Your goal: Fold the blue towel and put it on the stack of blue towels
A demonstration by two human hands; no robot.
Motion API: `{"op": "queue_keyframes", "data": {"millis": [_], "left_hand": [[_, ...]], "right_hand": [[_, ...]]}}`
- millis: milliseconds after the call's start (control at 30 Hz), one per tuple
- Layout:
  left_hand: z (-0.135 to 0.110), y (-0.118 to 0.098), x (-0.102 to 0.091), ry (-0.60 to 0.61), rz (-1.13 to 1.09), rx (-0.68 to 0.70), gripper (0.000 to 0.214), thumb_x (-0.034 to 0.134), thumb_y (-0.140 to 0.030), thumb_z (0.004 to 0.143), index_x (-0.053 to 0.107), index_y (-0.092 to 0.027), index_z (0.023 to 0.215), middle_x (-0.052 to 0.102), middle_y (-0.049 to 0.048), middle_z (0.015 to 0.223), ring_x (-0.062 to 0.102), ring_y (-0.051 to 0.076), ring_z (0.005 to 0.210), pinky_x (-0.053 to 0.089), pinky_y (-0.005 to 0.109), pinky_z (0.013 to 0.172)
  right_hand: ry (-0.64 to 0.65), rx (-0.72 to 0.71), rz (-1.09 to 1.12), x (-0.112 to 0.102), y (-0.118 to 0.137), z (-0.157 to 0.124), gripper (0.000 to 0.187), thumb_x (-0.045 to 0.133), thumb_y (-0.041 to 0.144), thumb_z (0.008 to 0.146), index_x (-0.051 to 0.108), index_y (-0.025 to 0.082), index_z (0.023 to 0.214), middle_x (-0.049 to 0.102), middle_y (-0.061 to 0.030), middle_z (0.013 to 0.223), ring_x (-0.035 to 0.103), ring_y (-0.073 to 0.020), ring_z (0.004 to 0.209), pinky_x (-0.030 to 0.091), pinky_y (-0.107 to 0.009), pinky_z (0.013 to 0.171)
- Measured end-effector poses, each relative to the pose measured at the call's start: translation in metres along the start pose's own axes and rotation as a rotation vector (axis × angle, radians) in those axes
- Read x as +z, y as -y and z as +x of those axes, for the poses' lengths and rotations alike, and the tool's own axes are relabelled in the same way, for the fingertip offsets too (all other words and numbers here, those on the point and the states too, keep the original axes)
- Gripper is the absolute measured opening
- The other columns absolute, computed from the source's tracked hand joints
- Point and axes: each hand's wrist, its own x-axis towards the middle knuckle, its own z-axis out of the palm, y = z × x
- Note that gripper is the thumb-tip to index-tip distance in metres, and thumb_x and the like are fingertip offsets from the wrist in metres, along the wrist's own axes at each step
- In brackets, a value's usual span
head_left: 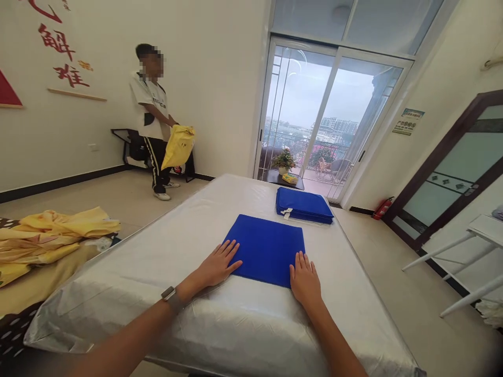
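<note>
A flat blue square (269,248), looking like folded cloth, lies on the plastic-covered mattress (157,283) in front of me. My left hand (219,263) rests palm down at its left edge, fingers stretched out and slightly spread. At the right edge, my right hand (305,277) also lies flat, its fingertips on the blue material. Neither hand grips anything. Beyond the square, near the mattress's far right side, is a stack of similar blue pieces (304,203) with a white tag or strap at its front left corner.
A person (151,115) stands beyond the mattress at the left, holding a yellow bag (178,146). Crumpled yellow cloth (51,235) lies at the left. Behind the mattress is a small table with a potted plant (284,159). A white-legged table (471,246) stands at the right.
</note>
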Motion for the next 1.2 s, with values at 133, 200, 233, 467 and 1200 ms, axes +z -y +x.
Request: {"op": "queue_keyframes", "data": {"millis": [133, 200, 233, 467, 1200], "left_hand": [[0.001, 0.001, 0.001, -0.005, -0.014, 0.007, 0.081, 0.020, -0.072, 0.101, 0.025, -0.019, 0.163, 0.022, 0.0087, 0.169, 0.018, 0.028, 0.158, 0.018, 0.047, 0.127], [0.001, 0.005, 0.001, 0.006, -0.008, 0.010, 0.082, 0.020, -0.072, 0.101, 0.026, -0.019, 0.163, 0.021, 0.0087, 0.169, 0.018, 0.028, 0.158, 0.018, 0.047, 0.127], [0.001, 0.006, 0.001, 0.005, 0.000, 0.018, 0.081, 0.020, -0.072, 0.101, 0.028, -0.020, 0.162, 0.023, 0.0088, 0.169, 0.018, 0.028, 0.158, 0.019, 0.048, 0.127], [0.018, -0.059, -0.001, -0.078, -0.012, 0.102, 0.081, 0.020, -0.070, 0.102, 0.034, -0.017, 0.161, 0.028, 0.0129, 0.167, 0.022, 0.030, 0.156, 0.021, 0.048, 0.126], [-0.016, -0.023, 0.006, -0.046, 0.031, 0.002, 0.070, 0.018, -0.061, 0.106, 0.030, -0.021, 0.162, 0.027, 0.0085, 0.167, 0.023, 0.029, 0.156, 0.023, 0.052, 0.126]], "right_hand": [[0.052, -0.020, 0.021, 0.003, -0.006, -0.022, 0.068, 0.013, 0.044, 0.106, 0.019, 0.009, 0.164, 0.014, -0.0057, 0.170, 0.012, -0.0205, 0.158, 0.010, -0.040, 0.129], [0.078, -0.036, 0.051, 0.007, -0.008, -0.029, 0.070, 0.014, 0.046, 0.106, 0.018, 0.009, 0.164, 0.012, -0.0053, 0.171, 0.011, -0.0198, 0.158, 0.011, -0.039, 0.129], [0.080, -0.041, 0.067, 0.009, -0.009, -0.031, 0.070, 0.015, 0.047, 0.106, 0.018, 0.009, 0.164, 0.012, -0.0053, 0.171, 0.011, -0.0196, 0.158, 0.011, -0.038, 0.129], [0.047, -0.041, 0.069, 0.017, -0.010, -0.029, 0.069, 0.017, 0.045, 0.105, 0.020, 0.008, 0.164, 0.014, -0.0069, 0.170, 0.014, -0.0206, 0.158, 0.012, -0.041, 0.129], [0.102, -0.032, 0.031, 0.013, -0.010, -0.030, 0.068, 0.009, 0.042, 0.105, 0.014, 0.008, 0.164, 0.008, -0.0044, 0.170, 0.009, -0.0178, 0.158, 0.009, -0.038, 0.129]]}}
